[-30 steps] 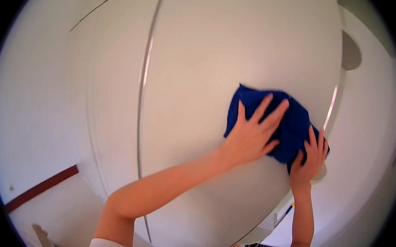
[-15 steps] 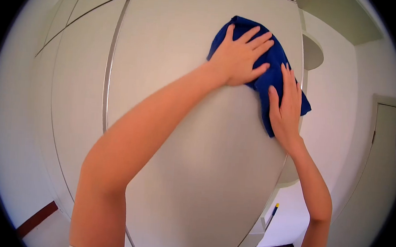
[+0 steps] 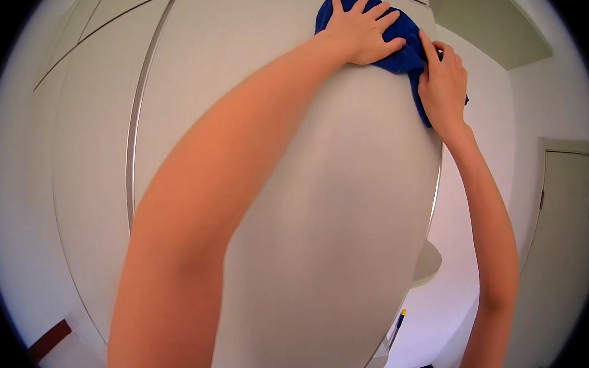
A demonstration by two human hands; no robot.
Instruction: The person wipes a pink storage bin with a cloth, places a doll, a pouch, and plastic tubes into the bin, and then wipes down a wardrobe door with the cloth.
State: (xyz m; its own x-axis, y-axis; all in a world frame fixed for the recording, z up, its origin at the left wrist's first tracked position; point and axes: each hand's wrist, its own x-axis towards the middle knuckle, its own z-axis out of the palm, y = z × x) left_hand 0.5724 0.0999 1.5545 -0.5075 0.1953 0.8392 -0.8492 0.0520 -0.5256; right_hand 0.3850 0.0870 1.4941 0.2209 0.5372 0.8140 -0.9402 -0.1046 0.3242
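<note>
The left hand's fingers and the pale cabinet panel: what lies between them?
In the head view, a blue cloth lies between the fingers of the left hand and the cabinet panel.

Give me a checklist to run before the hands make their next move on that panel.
1. Left hand on the cloth: ok, spread over it.
2. Right hand on the cloth: ok, touching its right part.
3. Cloth spread flat: not ok, it is creased, with a flap hanging below the right hand.
4. Cloth within the panel's right edge: not ok, a corner pokes out past it.
5. Surface under the cloth clean: cannot tell, it is hidden.
</note>
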